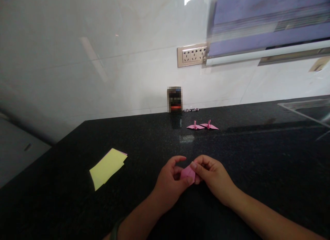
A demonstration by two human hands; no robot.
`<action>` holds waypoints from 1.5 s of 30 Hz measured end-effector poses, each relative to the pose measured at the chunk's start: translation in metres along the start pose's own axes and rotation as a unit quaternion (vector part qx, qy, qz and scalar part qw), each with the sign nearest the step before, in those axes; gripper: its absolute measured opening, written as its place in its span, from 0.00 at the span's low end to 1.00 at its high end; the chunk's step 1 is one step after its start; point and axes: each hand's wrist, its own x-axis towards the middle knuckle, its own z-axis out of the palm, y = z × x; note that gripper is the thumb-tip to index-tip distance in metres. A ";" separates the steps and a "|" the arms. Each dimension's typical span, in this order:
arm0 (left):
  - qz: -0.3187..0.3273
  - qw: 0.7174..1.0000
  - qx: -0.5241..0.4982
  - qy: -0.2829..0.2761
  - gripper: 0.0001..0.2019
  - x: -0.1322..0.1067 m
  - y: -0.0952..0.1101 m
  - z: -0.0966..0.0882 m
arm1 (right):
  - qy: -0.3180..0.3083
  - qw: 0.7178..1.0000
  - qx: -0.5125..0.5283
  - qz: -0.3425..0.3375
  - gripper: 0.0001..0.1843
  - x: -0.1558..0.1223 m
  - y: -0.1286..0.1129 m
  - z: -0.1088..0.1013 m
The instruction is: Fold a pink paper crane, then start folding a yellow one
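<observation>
— Where the counter (257, 157) meets the wall (103, 61), what stands?
— Black speckled counter, pale glossy wall with a socket plate (192, 55); a blurred dark box (174, 99) at the wall's foot, contents not visible.
— And on the counter?
— Yellow paper stack (107, 167) at left; two pink cranes (202, 125) side by side, near the box.
— The hands?
— Left hand (170, 181) and right hand (213, 174) meet at centre front, fingers of both pinching a folded pink paper (187, 173) just above the counter. Its long axis cannot be told.
</observation>
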 end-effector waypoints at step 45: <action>0.093 0.994 0.049 0.016 0.10 -0.002 0.015 -0.022 | -0.149 0.985 -0.071 0.056 0.15 -0.017 -0.003 0.017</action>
